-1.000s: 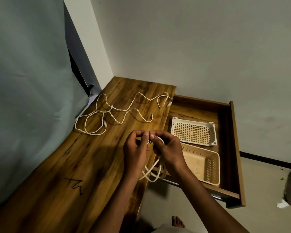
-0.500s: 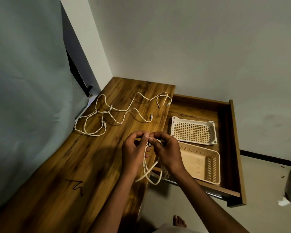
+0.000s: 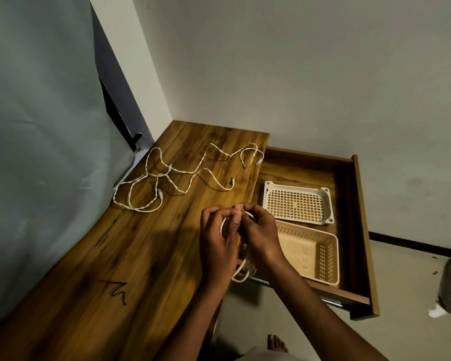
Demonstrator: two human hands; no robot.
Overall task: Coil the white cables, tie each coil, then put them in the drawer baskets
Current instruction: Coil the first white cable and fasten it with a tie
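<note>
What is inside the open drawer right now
Two plastic baskets sit in the drawer: a white basket farther back and a beige basket nearer. Both look empty, though the right hand covers the beige one's left corner.

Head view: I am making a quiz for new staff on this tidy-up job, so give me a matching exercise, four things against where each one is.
Things:
1. coiled cable
2. loose cables
3. white basket
4. beige basket

Places:
A. far end of the open drawer
B. spread on the wooden desk
C. near end of the open drawer
D. in both hands, left hand and right hand, loops hanging below

Pairs: 1-D, 2-B, 3-A, 4-C
</note>
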